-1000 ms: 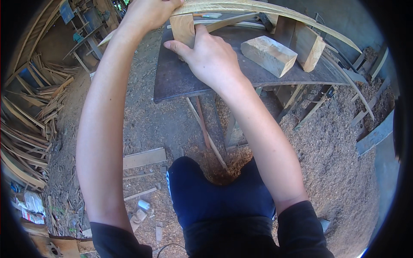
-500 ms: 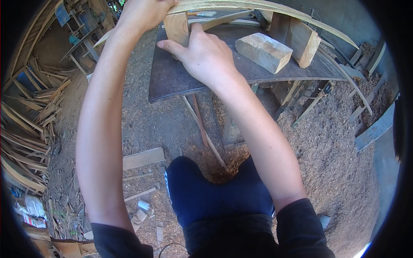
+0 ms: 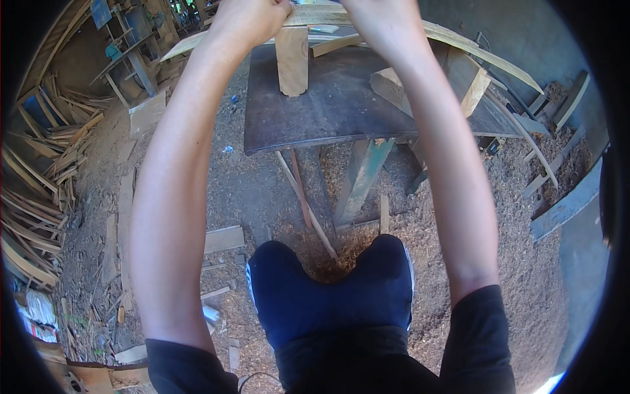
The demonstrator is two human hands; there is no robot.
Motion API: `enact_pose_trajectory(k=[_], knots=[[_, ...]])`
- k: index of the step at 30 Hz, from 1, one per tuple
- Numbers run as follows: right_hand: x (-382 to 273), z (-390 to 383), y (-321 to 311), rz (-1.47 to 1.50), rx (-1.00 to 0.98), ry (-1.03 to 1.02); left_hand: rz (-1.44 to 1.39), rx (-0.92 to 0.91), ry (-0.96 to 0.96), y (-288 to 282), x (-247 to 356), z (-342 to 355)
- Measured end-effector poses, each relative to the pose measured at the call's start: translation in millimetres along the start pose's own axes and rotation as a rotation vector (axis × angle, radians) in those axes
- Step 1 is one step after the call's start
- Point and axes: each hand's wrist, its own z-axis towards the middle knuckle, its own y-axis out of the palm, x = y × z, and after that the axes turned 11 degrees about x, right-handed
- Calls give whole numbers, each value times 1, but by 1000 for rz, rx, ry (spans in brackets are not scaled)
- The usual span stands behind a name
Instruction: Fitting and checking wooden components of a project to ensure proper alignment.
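Note:
A long, thin curved wooden board stretches across the top of the view above the worktable. At its left part my left hand is closed, fingers curled round its edge. My right hand reaches over the board farther right; its fingers are mostly cut off by the upper edge. Between the hands a wooden block stands upright under the board, touched by neither hand. Partly behind my right forearm lies a thick wooden block, beside another upright wood piece.
Long wood strips are heaped along the left side. Shavings cover the floor at right, where curved offcuts lean near the wall. A green table leg stands under the table. Flat offcuts lie by my legs.
My right hand has let go of the upright block and moved up and right to the board. My left hand has shifted slightly right. The block now stands by itself.

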Motion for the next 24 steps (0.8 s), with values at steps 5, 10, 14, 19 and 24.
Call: enact_pose_trajectory(k=[5, 10, 14, 19, 24], knots=[[36, 39, 37, 42, -447, 224, -55, -70, -125, -3, 2, -3], [22, 41, 38, -41, -414, 251, -28, -27, -67, -2, -2, -4], [33, 41, 43, -101, -393, 189, -104, -51, -133, 5, -11, 0], [35, 39, 40, -214, -321, 114, -224, -178, -162, 2, -22, 6], [27, 33, 38, -336, -261, -90, -354, -292, -161, -4, -39, 5]])
